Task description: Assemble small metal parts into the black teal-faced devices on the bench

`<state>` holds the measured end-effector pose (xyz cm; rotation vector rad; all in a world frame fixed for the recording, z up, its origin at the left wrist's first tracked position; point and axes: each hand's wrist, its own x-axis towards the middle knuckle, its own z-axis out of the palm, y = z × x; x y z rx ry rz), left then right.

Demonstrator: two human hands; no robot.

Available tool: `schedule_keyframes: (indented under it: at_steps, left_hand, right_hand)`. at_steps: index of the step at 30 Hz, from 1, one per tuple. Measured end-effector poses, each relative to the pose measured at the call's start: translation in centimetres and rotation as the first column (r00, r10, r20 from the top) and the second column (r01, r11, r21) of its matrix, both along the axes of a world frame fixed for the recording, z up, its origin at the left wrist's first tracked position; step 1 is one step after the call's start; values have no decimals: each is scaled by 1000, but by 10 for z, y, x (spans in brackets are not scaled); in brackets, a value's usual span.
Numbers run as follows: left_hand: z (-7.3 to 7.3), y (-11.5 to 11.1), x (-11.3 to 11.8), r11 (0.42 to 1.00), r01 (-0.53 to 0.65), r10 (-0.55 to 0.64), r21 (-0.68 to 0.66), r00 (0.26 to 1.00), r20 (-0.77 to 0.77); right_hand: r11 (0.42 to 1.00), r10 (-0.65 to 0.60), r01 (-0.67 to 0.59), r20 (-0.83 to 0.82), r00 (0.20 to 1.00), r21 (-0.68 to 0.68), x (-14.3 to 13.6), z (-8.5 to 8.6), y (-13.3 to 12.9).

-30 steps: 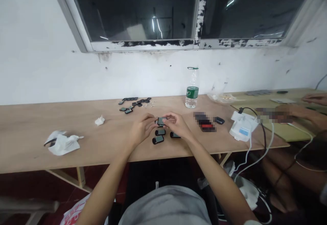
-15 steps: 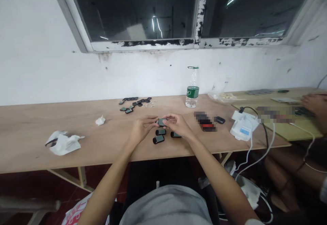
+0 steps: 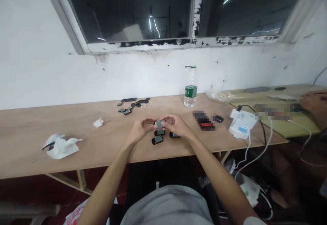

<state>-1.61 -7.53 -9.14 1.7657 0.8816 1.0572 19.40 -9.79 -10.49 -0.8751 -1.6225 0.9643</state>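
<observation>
Above the table my left hand (image 3: 143,127) and my right hand (image 3: 176,124) pinch a small flat black case with a grey-green face (image 3: 160,124) between them. The left fingers grip its left end, where a yellow spot shows; the right thumb presses on its right side. Just below the hands lie similar cases: one nearest (image 3: 159,132), another tilted closer to the table edge (image 3: 157,140), and a third (image 3: 174,135) partly under my right hand. Farther back is a group of several such dark cases (image 3: 127,111), with small white pieces (image 3: 146,105) scattered beside them.
A water bottle (image 3: 190,92) stands near the wall. To the right are a blurred-out phone-like object (image 3: 205,124), a small black oval thing (image 3: 218,118) and a white box with cables (image 3: 240,125). Crumpled tissues (image 3: 63,147) lie left. Another person's hand (image 3: 313,101) is at far right.
The held case has turned slightly, and a yellow spot now shows at its left end. My left fingers have curled more around that end. The view has shifted a little.
</observation>
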Motion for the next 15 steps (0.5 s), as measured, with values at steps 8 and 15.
schedule_keyframes:
  at_steps: [8,15]
  left_hand:
    - [5,13,-30,976,-140,180,167,951,-251]
    - [-1,35,-60,966,-136,220,218,875,-432]
  right_hand:
    - [902,-430,412,339,837,127,54,-15,27]
    - [938,-317,343,545,776,57,83,-34,35]
